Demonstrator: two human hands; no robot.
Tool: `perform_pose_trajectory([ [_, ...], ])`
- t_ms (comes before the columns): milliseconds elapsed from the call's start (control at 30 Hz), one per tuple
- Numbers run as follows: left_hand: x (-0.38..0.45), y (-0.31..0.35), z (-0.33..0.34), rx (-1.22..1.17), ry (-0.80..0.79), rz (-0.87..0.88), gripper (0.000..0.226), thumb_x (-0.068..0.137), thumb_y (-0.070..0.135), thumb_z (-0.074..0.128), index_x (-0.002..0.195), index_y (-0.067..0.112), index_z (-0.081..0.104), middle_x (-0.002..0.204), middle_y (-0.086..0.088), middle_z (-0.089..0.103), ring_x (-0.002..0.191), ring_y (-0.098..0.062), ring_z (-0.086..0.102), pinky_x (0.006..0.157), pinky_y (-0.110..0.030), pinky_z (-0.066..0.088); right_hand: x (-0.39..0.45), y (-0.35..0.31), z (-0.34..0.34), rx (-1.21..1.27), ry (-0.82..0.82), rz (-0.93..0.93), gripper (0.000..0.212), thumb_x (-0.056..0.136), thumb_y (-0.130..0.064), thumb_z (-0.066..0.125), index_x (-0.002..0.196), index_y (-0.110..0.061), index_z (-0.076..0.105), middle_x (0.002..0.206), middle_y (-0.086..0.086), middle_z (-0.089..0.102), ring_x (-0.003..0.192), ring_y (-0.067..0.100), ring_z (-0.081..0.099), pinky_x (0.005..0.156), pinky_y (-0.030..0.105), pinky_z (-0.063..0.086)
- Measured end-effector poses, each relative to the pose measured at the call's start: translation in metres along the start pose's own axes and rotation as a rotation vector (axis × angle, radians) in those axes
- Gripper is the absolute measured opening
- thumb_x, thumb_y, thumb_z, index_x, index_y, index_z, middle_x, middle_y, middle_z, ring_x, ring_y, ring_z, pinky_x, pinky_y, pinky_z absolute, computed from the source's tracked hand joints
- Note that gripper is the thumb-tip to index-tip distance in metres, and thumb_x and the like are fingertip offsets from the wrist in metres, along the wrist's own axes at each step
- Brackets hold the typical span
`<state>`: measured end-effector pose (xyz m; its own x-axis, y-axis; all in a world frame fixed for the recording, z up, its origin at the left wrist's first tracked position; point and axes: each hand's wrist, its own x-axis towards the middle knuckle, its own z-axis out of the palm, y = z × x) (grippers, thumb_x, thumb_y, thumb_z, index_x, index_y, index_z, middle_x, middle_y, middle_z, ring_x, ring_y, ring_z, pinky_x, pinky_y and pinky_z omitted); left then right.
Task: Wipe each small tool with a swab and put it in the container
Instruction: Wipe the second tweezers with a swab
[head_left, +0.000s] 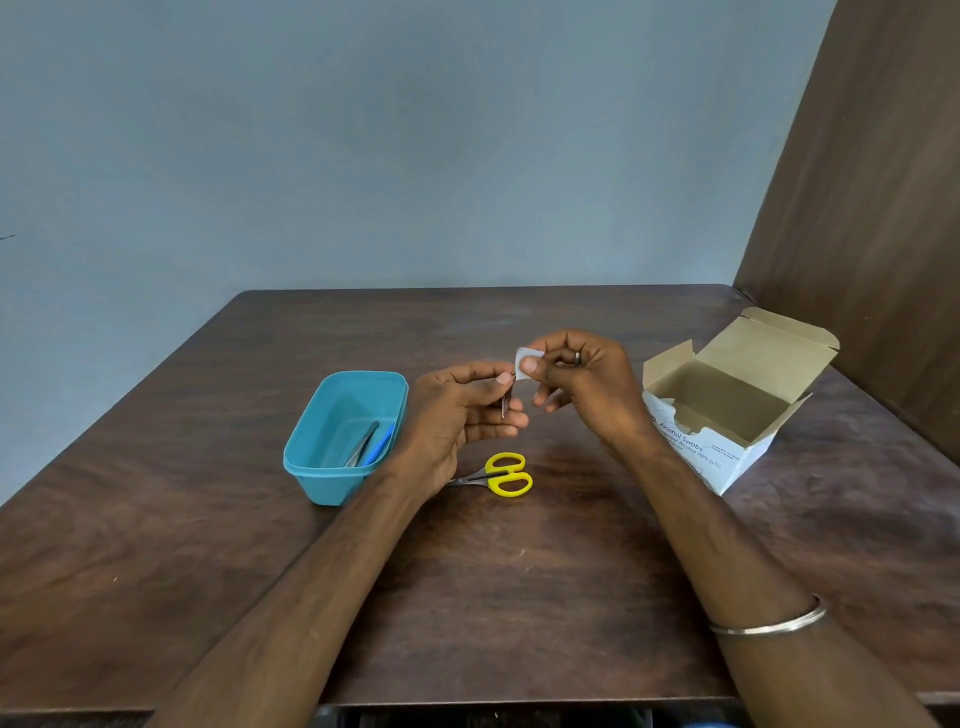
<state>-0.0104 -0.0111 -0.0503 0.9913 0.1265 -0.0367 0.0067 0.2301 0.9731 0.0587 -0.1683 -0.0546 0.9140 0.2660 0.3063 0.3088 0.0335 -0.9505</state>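
Note:
Above the middle of the table, my left hand pinches a thin metal tool between thumb and fingers. Only a short silver piece of it shows. My right hand pinches a small white swab against the tool's upper end. A blue plastic container stands to the left, with a metal tool and a blue-handled tool lying inside. Small scissors with yellow handles lie on the table below my hands.
An open white box of alcohol swabs stands at the right, its flap raised. The brown wooden table ends at a blue-grey wall behind and a brown wooden panel on the right.

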Motion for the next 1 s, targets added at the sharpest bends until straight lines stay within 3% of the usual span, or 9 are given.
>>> perform_pose_trajectory([
  [167,0.0,0.0,0.0,-0.003,-0.005,0.002,0.017,0.091,0.007,0.064,0.106,0.005,0.071,0.079,-0.018,0.073,0.065,-0.026,0.073,0.059,-0.029,0.06,0.001,0.002,-0.001,0.005,-0.007,-0.019,0.004,0.089,-0.008,0.071,0.09,-0.012,0.072,0.074,-0.002,0.073,0.051,0.019,0.061,0.05,0.03,0.049],
  [400,0.001,-0.002,-0.001,0.004,-0.006,0.001,0.019,0.091,0.008,0.063,0.108,0.003,0.07,0.081,-0.02,0.073,0.067,-0.028,0.072,0.061,-0.031,0.061,-0.001,0.0,0.0,-0.007,-0.004,-0.01,0.012,0.081,-0.003,0.078,0.083,-0.012,0.07,0.07,-0.002,0.071,0.051,0.018,0.06,0.05,0.03,0.048],
  [567,0.002,-0.002,-0.001,0.007,-0.009,0.007,0.016,0.091,0.008,0.064,0.105,0.008,0.071,0.084,-0.02,0.074,0.069,-0.028,0.073,0.061,-0.03,0.06,0.001,0.001,-0.002,0.002,0.008,-0.014,0.002,0.088,-0.008,0.073,0.09,-0.009,0.072,0.074,-0.002,0.071,0.053,0.02,0.061,0.051,0.031,0.049],
  [767,0.005,-0.007,-0.001,0.061,-0.018,0.022,0.02,0.091,0.011,0.066,0.11,0.008,0.069,0.089,-0.022,0.074,0.072,-0.033,0.072,0.065,-0.034,0.061,0.001,0.0,0.0,0.027,0.026,-0.033,0.008,0.088,-0.007,0.072,0.096,-0.01,0.074,0.08,0.0,0.073,0.05,0.016,0.061,0.048,0.029,0.049],
  [900,0.004,-0.01,0.002,0.117,-0.03,0.051,0.021,0.092,0.012,0.065,0.113,0.007,0.068,0.089,-0.018,0.075,0.072,-0.03,0.071,0.066,-0.034,0.061,0.0,-0.001,-0.001,0.049,0.045,-0.03,0.017,0.087,-0.006,0.074,0.099,-0.018,0.072,0.072,-0.001,0.072,0.047,0.016,0.06,0.047,0.028,0.048],
  [1000,0.005,-0.011,0.002,0.124,-0.005,0.065,0.019,0.092,0.01,0.065,0.11,0.007,0.069,0.088,-0.017,0.075,0.07,-0.028,0.071,0.065,-0.032,0.061,0.001,-0.002,0.001,0.057,0.061,-0.004,0.011,0.091,-0.008,0.069,0.091,-0.018,0.068,0.068,-0.004,0.073,0.045,0.016,0.059,0.046,0.027,0.048],
])
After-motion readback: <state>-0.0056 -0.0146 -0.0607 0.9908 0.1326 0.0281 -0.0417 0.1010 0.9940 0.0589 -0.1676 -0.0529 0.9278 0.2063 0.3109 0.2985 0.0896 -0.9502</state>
